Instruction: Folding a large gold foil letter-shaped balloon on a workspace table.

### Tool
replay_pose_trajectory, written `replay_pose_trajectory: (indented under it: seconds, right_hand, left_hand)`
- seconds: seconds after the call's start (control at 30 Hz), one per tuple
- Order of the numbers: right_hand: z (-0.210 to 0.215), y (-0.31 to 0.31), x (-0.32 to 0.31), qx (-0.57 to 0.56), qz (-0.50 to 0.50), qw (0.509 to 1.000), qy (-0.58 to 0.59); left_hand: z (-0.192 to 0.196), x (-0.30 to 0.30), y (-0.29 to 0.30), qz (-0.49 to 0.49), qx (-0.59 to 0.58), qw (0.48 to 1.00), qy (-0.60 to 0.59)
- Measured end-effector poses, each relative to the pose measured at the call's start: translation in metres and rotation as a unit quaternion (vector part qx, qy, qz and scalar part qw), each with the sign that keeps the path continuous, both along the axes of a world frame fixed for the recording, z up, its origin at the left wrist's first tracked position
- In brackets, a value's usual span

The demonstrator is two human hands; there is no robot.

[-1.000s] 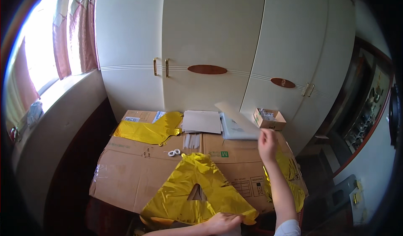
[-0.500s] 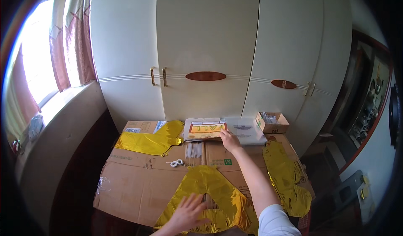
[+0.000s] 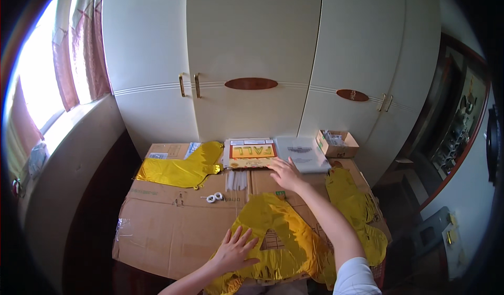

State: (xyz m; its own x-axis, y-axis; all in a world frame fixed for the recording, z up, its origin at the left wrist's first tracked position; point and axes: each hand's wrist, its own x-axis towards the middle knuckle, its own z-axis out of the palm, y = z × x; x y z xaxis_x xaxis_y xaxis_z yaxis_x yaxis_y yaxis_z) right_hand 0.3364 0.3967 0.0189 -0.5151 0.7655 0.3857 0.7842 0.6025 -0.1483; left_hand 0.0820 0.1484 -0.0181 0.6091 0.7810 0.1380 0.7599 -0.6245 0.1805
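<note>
Foil (image 3: pixel 283 258), gold and triangular with a central hole, lay at the near edge of the cardboard-covered tabletop (image 3: pixel 157 227), spread out but creased along its right side. Left hand (image 3: pixel 236 250): fingers spread, palm down over the foil's left part; whether it pressed could not be told. Right hand (image 3: pixel 287 175): fingers extended and slightly parted, pinching nothing visible, just beside the printed card (image 3: pixel 252 156) and near the clear bag (image 3: pixel 304 156). Unfolding looked complete: left foil (image 3: pixel 176 171) and right foil (image 3: pixel 349 211) also lay opened out. All three appeared flat and unfilled, none joined to another. Straws (image 3: pixel 237 180) and white rolls (image 3: pixel 211 198) lay apart from them, untouched by either hand.
</note>
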Motion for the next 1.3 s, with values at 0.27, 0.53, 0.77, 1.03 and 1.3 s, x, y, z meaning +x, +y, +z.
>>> replay_pose_trajectory:
  seconds: [0.27,0.53,0.77,1.03,1.3]
  right_hand:
    - [-0.014,-0.171,0.042,-0.095,0.072,0.991,-0.055]
    - [-0.038,-0.216,0.082,-0.092,0.003,0.996,-0.02]
    - [-0.021,-0.212,0.141,-0.079,-0.18,0.98,-0.022]
    - [-0.026,-0.227,0.19,-0.19,-0.329,0.925,-0.018]
    - [-0.077,-0.23,0.218,-0.025,-0.287,0.955,0.069]
  left_hand:
    - [0.002,0.003,0.029,0.008,0.002,1.0,0.004]
    - [0.013,0.003,0.043,0.013,-0.004,1.0,0.024]
    - [0.012,-0.002,0.047,0.004,0.008,1.0,0.005]
    - [0.015,-0.008,0.047,-0.052,-0.012,0.997,-0.051]
    - [0.003,-0.001,0.048,-0.061,-0.003,0.991,-0.117]
